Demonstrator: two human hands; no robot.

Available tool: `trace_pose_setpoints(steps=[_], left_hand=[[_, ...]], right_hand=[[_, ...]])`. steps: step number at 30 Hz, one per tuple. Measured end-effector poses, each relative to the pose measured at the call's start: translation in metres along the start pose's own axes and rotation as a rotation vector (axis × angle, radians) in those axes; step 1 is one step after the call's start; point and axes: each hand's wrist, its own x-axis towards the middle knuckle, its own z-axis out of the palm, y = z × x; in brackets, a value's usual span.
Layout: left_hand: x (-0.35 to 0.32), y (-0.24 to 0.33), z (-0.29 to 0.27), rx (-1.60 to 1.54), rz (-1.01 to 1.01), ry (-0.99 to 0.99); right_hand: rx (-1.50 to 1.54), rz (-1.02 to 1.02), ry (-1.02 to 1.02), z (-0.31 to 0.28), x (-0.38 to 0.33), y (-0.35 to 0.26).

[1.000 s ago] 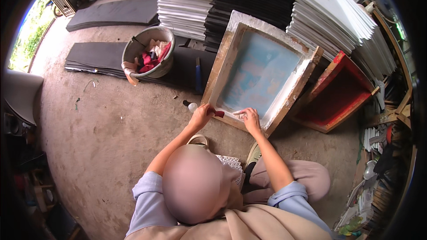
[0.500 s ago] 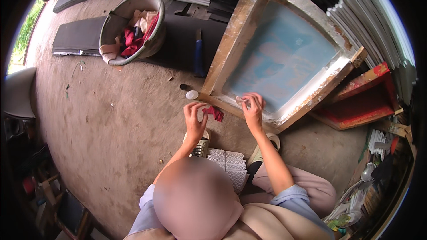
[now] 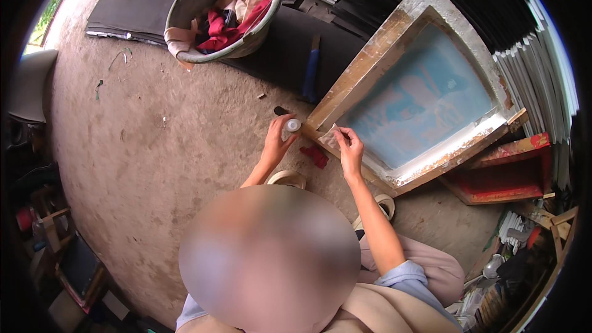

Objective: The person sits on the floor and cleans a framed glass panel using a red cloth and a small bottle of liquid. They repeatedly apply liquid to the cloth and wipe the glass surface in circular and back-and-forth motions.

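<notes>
Holding the small white bottle (image 3: 293,125) upright looks like the main care here, as it sits just beside the near left corner of a wooden frame (image 3: 364,69). The left hand (image 3: 275,143) curls around it, thumb on one side and fingers on the other — whether they are clamped or barely touching, I cannot tell from overhead. A firm hold low on its sides should serve best, and any tilt is better made slowly. The right hand (image 3: 351,151) pinches a pale cloth (image 3: 330,138) between thumb and fingertips, near that same corner and apart from the left hand. Bunching it into a pad would keep a loose edge from trailing — the blue mesh (image 3: 425,95) inside the frame probably suits only light, even pressure. A red cloth (image 3: 316,156) lies on the floor (image 3: 154,179) below and between the hands; sleeves and wrists should clear it.
</notes>
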Motion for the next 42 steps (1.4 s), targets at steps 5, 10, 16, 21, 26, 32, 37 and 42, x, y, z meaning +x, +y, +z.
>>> trace_pose_setpoints(steps=[5,10,16,21,26,32,37,42], left_hand=[[0.0,0.005,0.001,-0.062,-0.081,-0.016],[0.002,0.044,-0.031,0.03,-0.015,-0.133],[0.002,0.068,-0.051,0.198,0.034,-0.187],[0.005,0.075,-0.051,0.293,0.128,-0.149],[0.009,0.09,-0.051,0.491,0.147,-0.188],[0.003,0.111,-0.044,0.743,0.107,-0.192],[0.0,0.106,-0.038,0.772,0.09,-0.135],[0.007,0.08,-0.036,0.319,-0.019,-0.077]], right_hand=[[-0.09,-0.034,-0.045,0.014,-0.004,-0.013],[-0.082,-0.103,-0.059,0.033,-0.009,-0.039],[0.075,0.037,-0.087,0.041,-0.024,-0.052],[-0.013,0.045,-0.071,0.035,-0.029,-0.04],[-0.056,0.026,-0.06,0.034,-0.03,-0.032],[-0.095,0.011,-0.075,0.034,-0.03,-0.021],[-0.106,-0.011,-0.054,0.04,-0.031,-0.022],[0.077,0.073,-0.037,0.027,-0.021,-0.027]])
